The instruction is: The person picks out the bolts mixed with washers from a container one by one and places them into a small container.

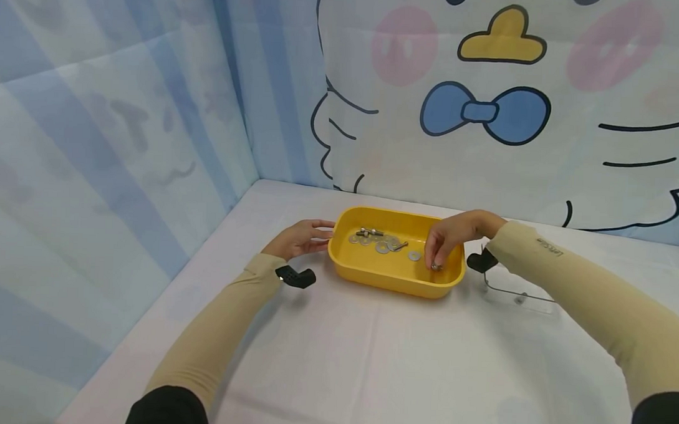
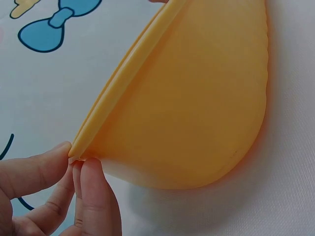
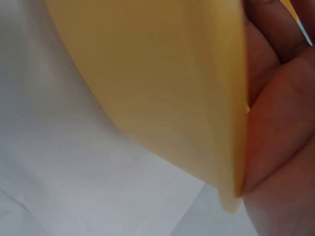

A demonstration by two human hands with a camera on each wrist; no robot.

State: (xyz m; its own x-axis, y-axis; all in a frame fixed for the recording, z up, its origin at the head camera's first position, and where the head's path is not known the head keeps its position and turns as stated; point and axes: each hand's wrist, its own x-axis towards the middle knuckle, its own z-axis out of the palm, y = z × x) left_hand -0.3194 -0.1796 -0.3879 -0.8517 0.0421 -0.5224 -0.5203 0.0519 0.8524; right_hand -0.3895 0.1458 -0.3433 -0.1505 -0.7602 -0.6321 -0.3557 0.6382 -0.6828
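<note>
Right grip [image 1: 448, 237]: thumb and fingertips pinched together on a small metal piece [image 1: 437, 267], too small to identify, over the right end of the yellow tray [image 1: 371, 272]. That tray sat at the centre of the frame on the white tabletop [image 1: 323, 361]. Left grip [image 1: 299, 238]: clamped on the tray's rim at its left end, thumb on one side, fingers on the other. Washers [image 1: 379, 248] and bolts [image 1: 370, 232] lay clustered left of the tray's middle, with a lone washer [image 1: 411, 256] nearer the right grip.
</note>
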